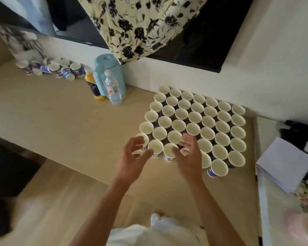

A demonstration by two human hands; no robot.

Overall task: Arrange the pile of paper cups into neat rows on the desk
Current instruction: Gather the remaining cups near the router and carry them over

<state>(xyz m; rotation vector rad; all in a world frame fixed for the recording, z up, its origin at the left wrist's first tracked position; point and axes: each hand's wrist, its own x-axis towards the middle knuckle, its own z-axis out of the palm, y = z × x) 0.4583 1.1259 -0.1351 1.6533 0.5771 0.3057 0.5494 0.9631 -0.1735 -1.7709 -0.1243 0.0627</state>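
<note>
Several white paper cups with blue print stand upright in tight rows point(199, 119) on the beige desk point(60, 125), right of centre against the wall. My left hand point(133, 157) hovers at the near left corner of the block, fingers loosely curled beside a corner cup point(144, 139); whether it touches the cup is unclear. My right hand point(189, 155) is over the near row, fingers spread and relaxed, covering a cup or two. A loose pile of cups point(60, 69) lies at the far left along the wall, some tipped over.
A light blue jug point(108, 71), a clear water bottle point(113, 89) and an orange juice bottle point(93, 86) stand by the wall between pile and rows. A floral cloth point(140, 27) hangs over a dark screen. White paper stack point(284, 164) lies at right.
</note>
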